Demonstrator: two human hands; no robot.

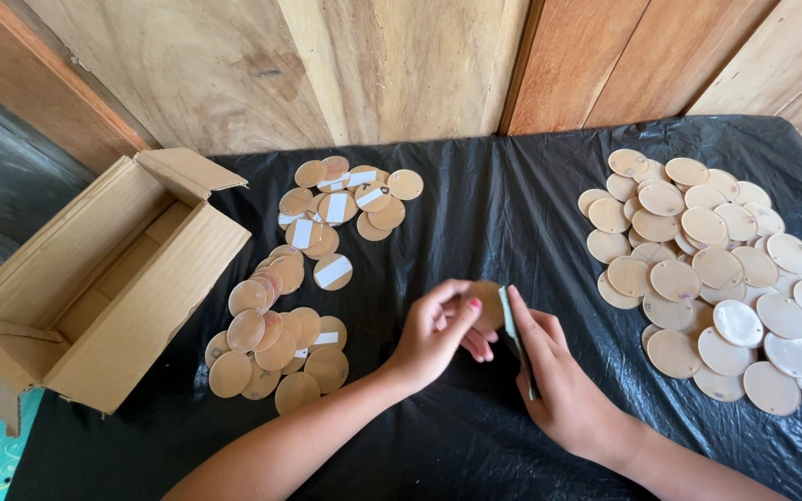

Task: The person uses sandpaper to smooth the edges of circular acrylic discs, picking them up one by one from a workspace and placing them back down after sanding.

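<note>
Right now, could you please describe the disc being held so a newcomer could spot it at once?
Start at the black sheet covering the table, between the two heaps of tan discs. At its near middle, the left hand pinches one tan disc. Unlike the others, it is lifted off the sheet.

Both bare forearms reach in from the lower edge and meet near the middle. The left hand [438,336] is raised with wrist bent, its fingers [464,320] curled and pinched closed, the thumb on top. The right hand [554,376] stands on edge, palm turned inward, fingers pressed together and pointing forward.
</note>
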